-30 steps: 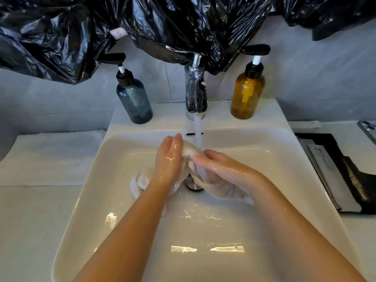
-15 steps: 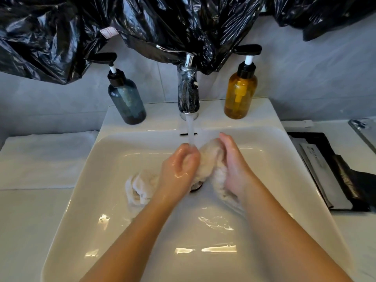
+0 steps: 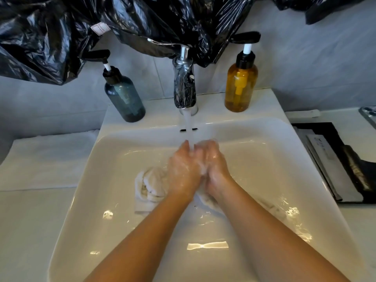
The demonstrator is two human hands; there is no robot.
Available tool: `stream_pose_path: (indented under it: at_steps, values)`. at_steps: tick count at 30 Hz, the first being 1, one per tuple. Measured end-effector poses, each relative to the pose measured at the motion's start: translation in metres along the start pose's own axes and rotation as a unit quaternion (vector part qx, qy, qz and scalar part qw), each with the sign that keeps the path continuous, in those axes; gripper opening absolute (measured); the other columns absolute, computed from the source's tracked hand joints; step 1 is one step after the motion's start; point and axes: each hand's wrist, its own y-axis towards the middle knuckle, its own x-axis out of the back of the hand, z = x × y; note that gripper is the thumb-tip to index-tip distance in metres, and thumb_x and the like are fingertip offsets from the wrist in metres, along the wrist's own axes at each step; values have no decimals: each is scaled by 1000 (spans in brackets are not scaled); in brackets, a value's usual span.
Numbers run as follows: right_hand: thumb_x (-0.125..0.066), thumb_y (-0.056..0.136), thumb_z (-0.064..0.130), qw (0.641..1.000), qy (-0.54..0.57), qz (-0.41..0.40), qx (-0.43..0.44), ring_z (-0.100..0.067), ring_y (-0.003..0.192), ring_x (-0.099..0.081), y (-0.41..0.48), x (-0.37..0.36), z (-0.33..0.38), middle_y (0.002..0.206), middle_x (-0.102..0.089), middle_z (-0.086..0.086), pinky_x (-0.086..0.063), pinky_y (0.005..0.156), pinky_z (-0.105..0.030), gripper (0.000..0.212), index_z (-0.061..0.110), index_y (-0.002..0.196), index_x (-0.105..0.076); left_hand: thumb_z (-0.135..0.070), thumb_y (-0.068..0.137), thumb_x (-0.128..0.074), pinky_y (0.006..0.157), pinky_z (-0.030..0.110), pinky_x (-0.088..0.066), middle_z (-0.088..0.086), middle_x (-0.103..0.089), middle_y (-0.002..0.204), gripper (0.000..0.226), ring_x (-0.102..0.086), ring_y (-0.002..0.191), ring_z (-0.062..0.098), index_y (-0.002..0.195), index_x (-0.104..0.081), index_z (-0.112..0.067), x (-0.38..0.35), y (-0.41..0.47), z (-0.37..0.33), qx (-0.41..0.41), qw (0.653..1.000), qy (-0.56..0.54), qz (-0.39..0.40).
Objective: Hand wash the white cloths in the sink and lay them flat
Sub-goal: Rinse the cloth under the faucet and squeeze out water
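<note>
Sink point(image 3: 122, 200) under tap point(image 3: 184, 88), water running; black plastic point(image 3: 50, 37) above tap. Blue bottle point(image 3: 124, 98) L of tap, amber bottle point(image 3: 241, 88) R, liquid in both. White cloth point(image 3: 151, 186) bunched in sink, L of tap. My L hand point(image 3: 183, 169), R hand point(image 3: 213, 165) now palm-to-palm under tap, closer than before. Grip blurred, can't tell.

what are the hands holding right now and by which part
Cannot be told: left hand and right hand press together under the running water, white cloth bunched beneath and beside them; blur hides whether a fold is gripped.
</note>
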Motion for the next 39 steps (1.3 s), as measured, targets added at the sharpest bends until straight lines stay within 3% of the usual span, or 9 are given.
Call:
stream_pose_path:
  at_steps: [5, 9, 15, 20, 22, 25, 32, 36, 39]
  values:
    - [-57, 74, 40, 999, -46, -10, -2, -34, 62, -61, -4, -7, 0, 74, -64, -20, -44, 59, -36, 47, 3, 99, -73, -21, 95, -52, 66, 31, -40, 1, -60, 71, 18, -57, 76, 26, 80, -62, -17, 20, 32, 4, 86, 996, -28, -27]
    - [-55, 96, 35, 1000, 13, 2, -24, -23, 62, -67, 0, 4, 0, 80, -70, -8, -52, 53, -30, 28, 13, 91, -71, -30, 95, -52, 68, 30, -50, 1, -65, 75, 19, -62, 72, 19, 84, -62, -18, 4, -7, -2, 31, 998, -51, 14]
    - [-58, 86, 29, 991, -124, 48, -10, -25, 56, -51, -5, -3, 3, 57, -56, -8, -41, 53, -28, 22, 9, 81, -66, -34, 99, -49, 79, 36, -55, 7, -67, 85, 28, -65, 83, 27, 93, -61, -10, 29, 46, 16, 68, 990, 104, 74]
    - [-55, 100, 39, 994, -111, -10, -13, -25, 69, -66, 7, 16, 13, 66, -70, -7, -51, 69, -32, 36, 10, 86, -69, -55, 102, -17, 88, 37, -42, 8, -61, 118, 61, -57, 105, 26, 122, -58, -15, 67, 41, 21, 65, 837, 486, 242]
    - [-51, 102, 40, 992, -124, -5, -17, -28, 74, -67, 10, 15, 13, 66, -70, -9, -53, 75, -36, 39, 7, 88, -69, -44, 104, -23, 80, 36, -40, 8, -62, 113, 47, -56, 97, 24, 118, -57, -15, 65, 36, 18, 29, 887, 406, 220]
    - [-46, 103, 42, 991, -133, 8, 1, -35, 91, -69, 10, 8, 10, 88, -71, -18, -57, 89, -47, 41, 9, 92, -67, -40, 104, -34, 87, 38, -48, 9, -64, 118, 35, -60, 99, 23, 120, -56, -18, 42, 22, 7, 15, 979, 35, 198]
    - [-45, 91, 52, 982, -166, -16, 92, -35, 105, -66, 20, 12, 15, 112, -69, -21, -52, 99, -53, 45, 14, 107, -64, -40, 94, -47, 77, 43, -58, 5, -72, 74, 39, -69, 77, 26, 76, -71, -16, 15, 19, 1, 118, 978, -160, 56]
    - [-34, 103, 60, 933, -330, 116, 89, -21, 94, -73, 5, 23, 18, 96, -77, -6, -56, 90, -38, 56, 21, 110, -73, -33, 100, -45, 64, 33, -52, 25, -62, 82, 45, -64, 75, 36, 98, -59, 10, 26, 29, -2, 140, 938, -312, 52]
    - [-61, 95, 53, 914, -362, 143, 114, -21, 84, -73, 3, 34, 28, 96, -75, -7, -59, 78, -35, 39, 17, 109, -69, -38, 102, -49, 66, 32, -56, 27, -63, 88, 51, -67, 78, 35, 102, -59, 12, 35, 31, 6, 104, 944, -309, 52]
